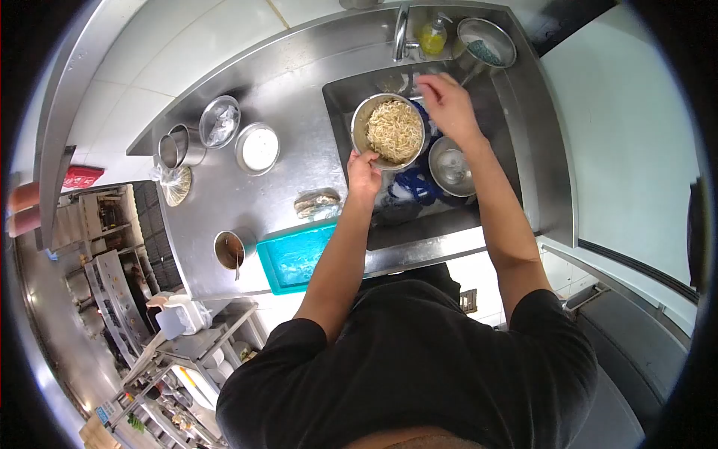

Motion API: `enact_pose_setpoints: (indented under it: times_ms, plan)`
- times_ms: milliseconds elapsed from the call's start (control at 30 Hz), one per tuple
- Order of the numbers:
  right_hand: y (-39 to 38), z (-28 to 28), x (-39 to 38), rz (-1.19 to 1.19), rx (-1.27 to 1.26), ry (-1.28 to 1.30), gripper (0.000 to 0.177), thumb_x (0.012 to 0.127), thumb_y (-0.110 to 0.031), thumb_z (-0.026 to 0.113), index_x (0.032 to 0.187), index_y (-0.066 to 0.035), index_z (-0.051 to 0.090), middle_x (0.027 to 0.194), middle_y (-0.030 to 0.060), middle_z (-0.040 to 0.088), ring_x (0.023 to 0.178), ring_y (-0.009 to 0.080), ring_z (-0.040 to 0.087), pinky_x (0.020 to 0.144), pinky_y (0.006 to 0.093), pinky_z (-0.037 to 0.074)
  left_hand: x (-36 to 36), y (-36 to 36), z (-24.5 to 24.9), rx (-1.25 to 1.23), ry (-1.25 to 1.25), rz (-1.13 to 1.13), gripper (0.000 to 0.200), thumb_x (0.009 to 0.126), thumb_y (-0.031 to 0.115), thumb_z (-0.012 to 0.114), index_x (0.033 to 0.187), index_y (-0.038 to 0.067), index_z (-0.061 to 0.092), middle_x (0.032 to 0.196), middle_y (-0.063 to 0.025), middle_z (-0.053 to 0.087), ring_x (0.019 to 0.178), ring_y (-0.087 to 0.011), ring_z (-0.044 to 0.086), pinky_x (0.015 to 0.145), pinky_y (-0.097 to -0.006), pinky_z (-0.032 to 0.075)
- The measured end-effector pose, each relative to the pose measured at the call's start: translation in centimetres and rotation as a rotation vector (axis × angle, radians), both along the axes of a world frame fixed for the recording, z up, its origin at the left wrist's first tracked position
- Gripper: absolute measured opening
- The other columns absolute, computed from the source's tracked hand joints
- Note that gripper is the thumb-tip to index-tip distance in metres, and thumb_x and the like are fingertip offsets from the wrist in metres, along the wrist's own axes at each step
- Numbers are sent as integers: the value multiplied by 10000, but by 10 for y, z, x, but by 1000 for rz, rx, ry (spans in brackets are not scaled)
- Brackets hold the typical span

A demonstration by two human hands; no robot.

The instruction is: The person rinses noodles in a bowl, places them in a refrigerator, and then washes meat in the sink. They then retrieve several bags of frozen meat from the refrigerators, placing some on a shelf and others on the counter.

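Observation:
My left hand (364, 173) grips the near rim of a metal bowl (358, 133) over the sink. Pale strands that look like bean sprouts (394, 131) fill the bowl. To the right of it, my right hand (446, 101) is raised near the tap, fingers loosely bent and a little blurred, with nothing visible in them. Beneath my right forearm a second metal bowl (452, 168) stands in the sink, holding what looks like water. Dark blue material (416, 187) lies in the sink beside the bowls.
The dark sink (493, 97) has a tap (401, 37), a yellow soap bottle (432, 36) and a metal pan (502, 43) behind it. Leftward are a bowl of white contents (259, 150), a bagged bowl (221, 122), a pot with a spoon (230, 249) and a turquoise tray (288, 258).

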State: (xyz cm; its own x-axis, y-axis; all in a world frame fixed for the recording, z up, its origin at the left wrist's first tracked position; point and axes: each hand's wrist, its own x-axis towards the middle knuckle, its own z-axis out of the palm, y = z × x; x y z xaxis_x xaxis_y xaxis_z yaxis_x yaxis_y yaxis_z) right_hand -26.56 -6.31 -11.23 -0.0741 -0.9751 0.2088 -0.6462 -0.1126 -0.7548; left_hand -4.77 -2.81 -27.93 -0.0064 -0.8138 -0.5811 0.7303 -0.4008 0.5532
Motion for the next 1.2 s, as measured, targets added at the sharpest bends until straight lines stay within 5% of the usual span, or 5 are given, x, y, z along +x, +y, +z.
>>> enact_pose_setpoints:
  times_ms: [133, 333, 467, 867, 1200]
  plan:
    - [-50, -132, -73, -200, 303, 337, 336, 928, -158, 617, 1231, -23, 674, 1253, 231, 653, 1157, 389, 635, 1014, 456, 512, 9, -17, -9, -16, -213, -55, 284, 757, -115, 601, 840, 139, 506, 836, -12, 619, 587, -127, 540, 445, -273, 385]
    - [-127, -145, -41, -175, -224, 548, 711, 957, -276, 622, 1563, -42, 333, 1611, 188, 344, 1482, 353, 345, 1225, 500, 272, 12, -42, 38, -88, -425, -117, 328, 763, -83, 637, 750, 157, 414, 681, 17, 488, 525, -110, 473, 427, -278, 347]
    - [-108, -189, -42, -109, 91, 729, 802, 986, -348, 599, 1633, -108, 190, 1674, 100, 272, 1528, 302, 280, 1233, 567, 196, 24, -65, 52, -85, -662, -251, 266, 762, -27, 666, 742, 155, 473, 673, 22, 515, 540, -115, 477, 450, -281, 357]
    - [-149, -65, 35, 806, 390, 185, 289, 943, -205, 657, 1201, -78, 682, 1178, 152, 713, 1073, 264, 693, 916, 382, 539, 6, -160, 62, -253, -845, -961, 162, 766, 33, 748, 834, 119, 629, 805, 25, 620, 631, -98, 554, 490, -265, 387]
    - [-161, -51, 6, 575, 200, 579, 311, 841, -278, 727, 1063, -61, 726, 1019, 155, 736, 997, 341, 700, 860, 429, 552, 9, -159, 58, -319, -836, -810, 280, 775, 20, 772, 745, 152, 527, 696, 41, 531, 589, -98, 482, 489, -276, 345]
